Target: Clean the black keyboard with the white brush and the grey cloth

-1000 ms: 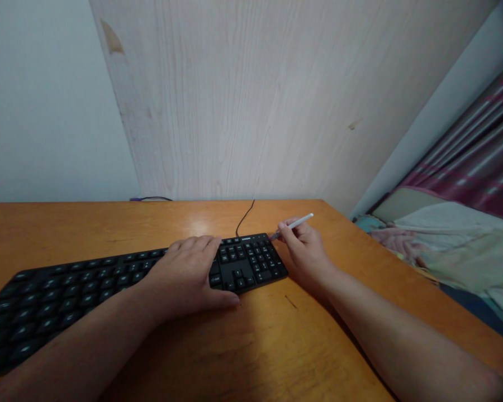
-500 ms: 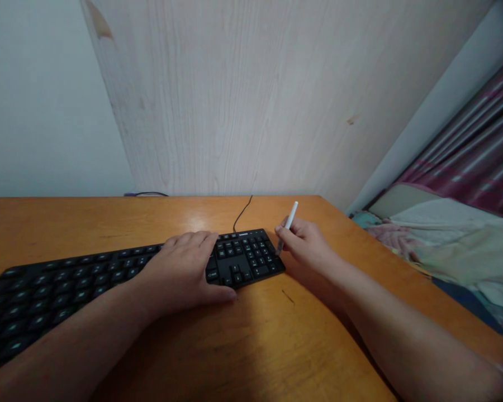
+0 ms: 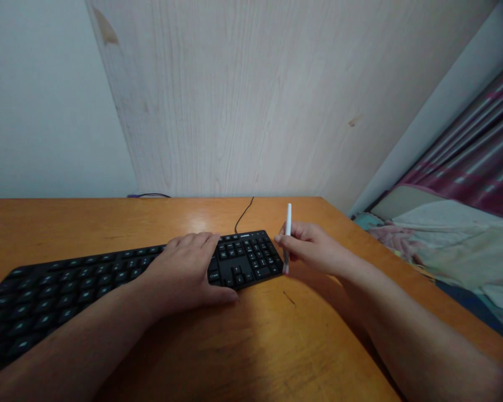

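Two bare hands observed at a black keyboard point(image 3: 232, 267) lying on the wooden worktop point(image 3: 272, 340), centred towards 8 o'clock of the view. Left hand point(image 3: 182, 271): palm down across the keys, grip spread, thumb apart from the fingers at the near edge. Right hand point(image 3: 312, 245): grip pinching a white pen-like tool point(image 3: 288, 220), nearly upright, at the keyboard's 3 o'clock end; contact between tip and edge cannot be confirmed. Thin cord point(image 3: 243, 213) leaves the far edge towards 1 o'clock.

"Ctrl" on key point(image 3: 213, 276), keyboard's point(image 3: 233, 264) brand label point(image 3: 245, 235) blurred
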Demonstrator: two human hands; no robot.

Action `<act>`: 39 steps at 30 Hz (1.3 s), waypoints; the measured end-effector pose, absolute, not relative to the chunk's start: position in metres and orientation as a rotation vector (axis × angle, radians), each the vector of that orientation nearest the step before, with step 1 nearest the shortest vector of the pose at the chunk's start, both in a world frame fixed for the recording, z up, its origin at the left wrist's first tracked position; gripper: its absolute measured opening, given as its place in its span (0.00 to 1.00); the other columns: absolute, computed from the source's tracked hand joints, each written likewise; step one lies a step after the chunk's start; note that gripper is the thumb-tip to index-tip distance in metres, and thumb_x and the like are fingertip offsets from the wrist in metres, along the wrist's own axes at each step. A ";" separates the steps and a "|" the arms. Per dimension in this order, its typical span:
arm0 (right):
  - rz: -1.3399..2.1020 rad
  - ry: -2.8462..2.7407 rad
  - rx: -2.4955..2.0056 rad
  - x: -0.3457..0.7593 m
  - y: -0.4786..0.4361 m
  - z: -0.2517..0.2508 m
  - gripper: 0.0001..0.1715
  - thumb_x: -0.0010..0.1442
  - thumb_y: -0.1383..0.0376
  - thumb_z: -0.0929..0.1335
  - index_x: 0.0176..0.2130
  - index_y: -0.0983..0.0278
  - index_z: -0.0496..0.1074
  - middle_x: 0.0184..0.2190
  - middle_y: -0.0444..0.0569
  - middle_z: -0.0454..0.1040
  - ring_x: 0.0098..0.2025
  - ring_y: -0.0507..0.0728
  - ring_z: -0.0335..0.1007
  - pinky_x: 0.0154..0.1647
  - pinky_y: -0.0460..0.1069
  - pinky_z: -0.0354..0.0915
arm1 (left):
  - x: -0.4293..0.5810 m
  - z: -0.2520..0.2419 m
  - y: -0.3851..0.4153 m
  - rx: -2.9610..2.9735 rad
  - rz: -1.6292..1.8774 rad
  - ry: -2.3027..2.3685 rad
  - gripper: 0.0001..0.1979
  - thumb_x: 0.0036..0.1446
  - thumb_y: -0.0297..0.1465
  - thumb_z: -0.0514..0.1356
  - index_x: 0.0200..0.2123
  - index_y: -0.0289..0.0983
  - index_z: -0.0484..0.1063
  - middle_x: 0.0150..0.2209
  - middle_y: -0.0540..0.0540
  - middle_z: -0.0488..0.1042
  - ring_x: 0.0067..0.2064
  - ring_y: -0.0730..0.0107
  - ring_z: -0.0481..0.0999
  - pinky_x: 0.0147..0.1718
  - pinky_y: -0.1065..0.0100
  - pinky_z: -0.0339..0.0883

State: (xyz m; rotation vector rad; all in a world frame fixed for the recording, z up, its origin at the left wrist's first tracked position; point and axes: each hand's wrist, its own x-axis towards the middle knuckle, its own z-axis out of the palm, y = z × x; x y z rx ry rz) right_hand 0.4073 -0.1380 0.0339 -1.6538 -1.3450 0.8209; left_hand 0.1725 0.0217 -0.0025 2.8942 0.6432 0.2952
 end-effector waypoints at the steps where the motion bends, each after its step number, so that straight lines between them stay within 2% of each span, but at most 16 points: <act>1: 0.832 -1.376 -1.629 0.406 -0.138 0.035 0.14 0.65 0.59 0.65 0.29 0.61 0.69 0.19 0.43 0.75 0.22 0.52 0.71 0.24 0.47 0.61 | 0.173 -0.002 0.022 2.896 0.294 0.638 0.55 0.40 0.69 0.58 0.63 0.36 0.66 0.61 0.32 0.70 0.60 0.36 0.68 0.57 0.46 0.59; 5: 0.807 -1.390 -1.540 0.398 -0.138 0.033 0.13 0.66 0.56 0.67 0.33 0.62 0.71 0.26 0.46 0.78 0.28 0.53 0.73 0.31 0.48 0.65 | 0.173 -0.004 0.022 2.915 0.309 0.627 0.55 0.41 0.69 0.58 0.62 0.35 0.66 0.61 0.31 0.70 0.59 0.37 0.69 0.57 0.46 0.59; 10: 0.850 -1.372 -1.503 0.397 -0.135 0.021 0.16 0.66 0.52 0.67 0.36 0.62 0.70 0.29 0.47 0.79 0.33 0.55 0.75 0.36 0.51 0.68 | 0.174 -0.005 0.022 2.916 0.298 0.615 0.54 0.42 0.68 0.58 0.63 0.36 0.65 0.61 0.32 0.70 0.59 0.39 0.69 0.57 0.48 0.59; 16: 0.579 -1.367 -1.699 0.401 -0.137 0.028 0.16 0.66 0.54 0.68 0.32 0.62 0.71 0.26 0.48 0.77 0.29 0.54 0.72 0.31 0.49 0.65 | 0.174 -0.004 0.021 2.899 0.297 0.632 0.56 0.41 0.68 0.59 0.63 0.33 0.65 0.62 0.31 0.69 0.60 0.36 0.68 0.58 0.46 0.57; 19: 0.638 -1.357 -1.605 0.394 -0.138 0.031 0.15 0.66 0.53 0.68 0.34 0.62 0.70 0.26 0.47 0.78 0.28 0.54 0.71 0.30 0.49 0.64 | 0.174 -0.005 0.021 2.888 0.305 0.634 0.56 0.40 0.68 0.59 0.63 0.34 0.66 0.61 0.31 0.69 0.59 0.36 0.68 0.57 0.46 0.58; 25: 0.817 -1.395 -1.488 0.384 -0.136 0.020 0.16 0.67 0.52 0.67 0.38 0.62 0.71 0.31 0.48 0.80 0.32 0.54 0.72 0.34 0.49 0.64 | 0.174 -0.004 0.020 2.890 0.295 0.640 0.55 0.40 0.67 0.59 0.62 0.35 0.66 0.61 0.32 0.70 0.59 0.37 0.69 0.57 0.46 0.59; 29: 0.877 -1.389 -1.475 0.385 -0.135 0.017 0.13 0.67 0.55 0.68 0.38 0.61 0.69 0.32 0.48 0.80 0.33 0.55 0.73 0.34 0.49 0.63 | 0.173 -0.005 0.021 2.898 0.299 0.643 0.55 0.40 0.68 0.59 0.62 0.36 0.66 0.61 0.31 0.69 0.60 0.37 0.68 0.57 0.47 0.58; 35: 0.792 -1.357 -1.621 0.395 -0.136 0.028 0.03 0.62 0.65 0.68 0.36 0.61 0.66 0.28 0.47 0.78 0.33 0.56 0.76 0.32 0.49 0.61 | 0.173 -0.006 0.022 2.885 0.325 0.630 0.54 0.40 0.68 0.59 0.62 0.37 0.67 0.61 0.33 0.70 0.60 0.37 0.68 0.58 0.48 0.58; 39: 0.781 -1.299 -1.600 0.394 -0.137 0.034 0.03 0.62 0.66 0.66 0.36 0.61 0.65 0.26 0.45 0.76 0.33 0.56 0.78 0.31 0.49 0.61 | 0.173 -0.002 0.020 2.880 0.286 0.634 0.55 0.40 0.68 0.59 0.62 0.35 0.66 0.61 0.32 0.70 0.60 0.36 0.68 0.57 0.46 0.59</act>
